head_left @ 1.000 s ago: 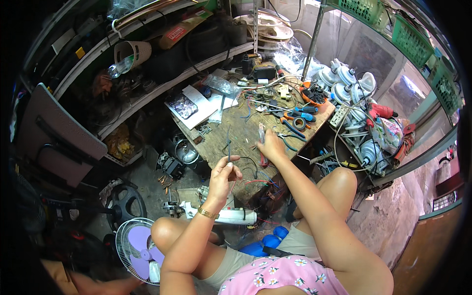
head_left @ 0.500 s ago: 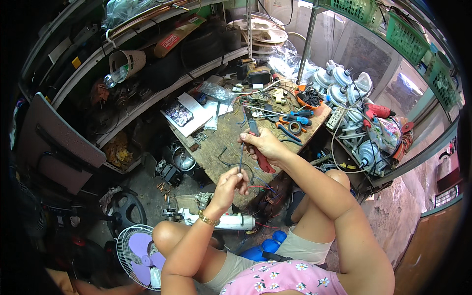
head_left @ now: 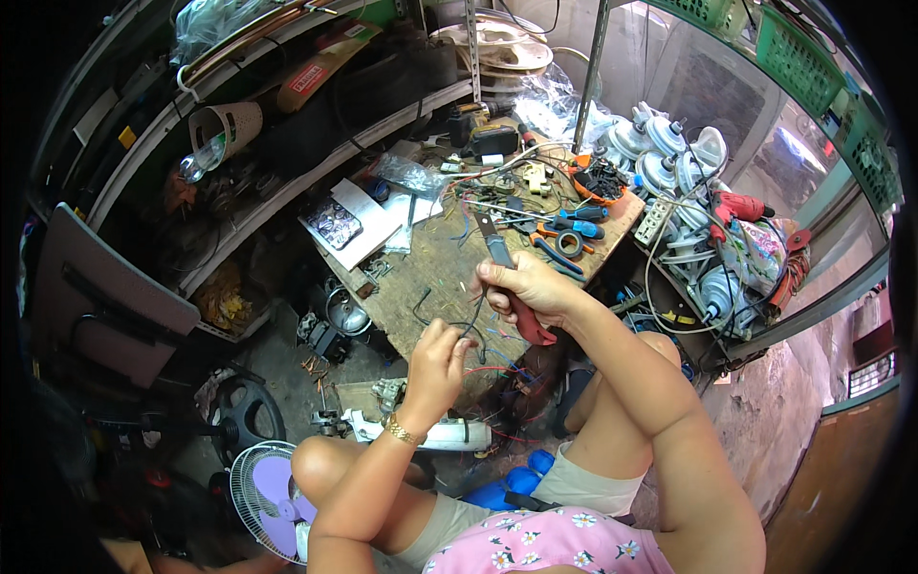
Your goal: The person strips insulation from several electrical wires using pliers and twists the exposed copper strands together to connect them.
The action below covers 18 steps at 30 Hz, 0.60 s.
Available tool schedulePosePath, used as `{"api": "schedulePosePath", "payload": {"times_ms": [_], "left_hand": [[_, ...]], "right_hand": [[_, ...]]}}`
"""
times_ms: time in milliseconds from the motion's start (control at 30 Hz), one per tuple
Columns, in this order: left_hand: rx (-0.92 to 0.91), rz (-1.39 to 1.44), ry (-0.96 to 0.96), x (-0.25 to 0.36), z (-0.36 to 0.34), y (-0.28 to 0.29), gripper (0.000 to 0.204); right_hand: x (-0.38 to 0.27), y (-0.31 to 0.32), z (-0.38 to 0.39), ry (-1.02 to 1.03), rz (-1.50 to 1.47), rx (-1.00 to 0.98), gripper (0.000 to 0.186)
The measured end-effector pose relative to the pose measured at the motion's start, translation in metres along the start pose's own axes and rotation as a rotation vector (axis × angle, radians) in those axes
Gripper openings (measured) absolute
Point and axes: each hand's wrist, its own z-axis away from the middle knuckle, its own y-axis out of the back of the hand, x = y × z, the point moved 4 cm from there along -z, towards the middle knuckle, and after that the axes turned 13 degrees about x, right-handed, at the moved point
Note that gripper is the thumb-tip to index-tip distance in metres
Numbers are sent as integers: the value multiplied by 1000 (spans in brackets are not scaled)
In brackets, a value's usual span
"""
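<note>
My right hand (head_left: 524, 290) is closed around red-handled wire strippers (head_left: 497, 251), their flat grey jaws pointing away from me over the wooden bench (head_left: 406, 304). A thin dark wire (head_left: 479, 314) bends down from beside my right fingertips toward my left hand (head_left: 437, 365). Thumb and fingers of that hand are pinched together on the wire, near the bench's front edge; the exact grip is partly hidden. Behind the left fingers lies more dark cable (head_left: 421, 308). Red and blue wires trail off the bench below the right hand.
Pliers with blue handles (head_left: 557, 259), a tape roll (head_left: 569, 244) and an orange bowl of small parts (head_left: 601, 182) crowd the bench's right side. White papers (head_left: 359, 218) lie at left. A purple-bladed fan (head_left: 277, 497) stands on the floor beside my leg.
The wire between my hands was straight and taut; now it curves slackly. My left hand has shifted slightly left, and the right hand with the wire strippers slightly right.
</note>
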Motion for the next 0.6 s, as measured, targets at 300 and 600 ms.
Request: {"api": "schedulePosePath", "payload": {"times_ms": [300, 600], "left_hand": [[44, 805, 690, -19, 4, -3, 19], [239, 1042, 879, -26, 8, 3, 24]], "right_hand": [[-1, -8, 11, 262, -143, 131, 29], [7, -9, 10, 160, -100, 240, 27]]}}
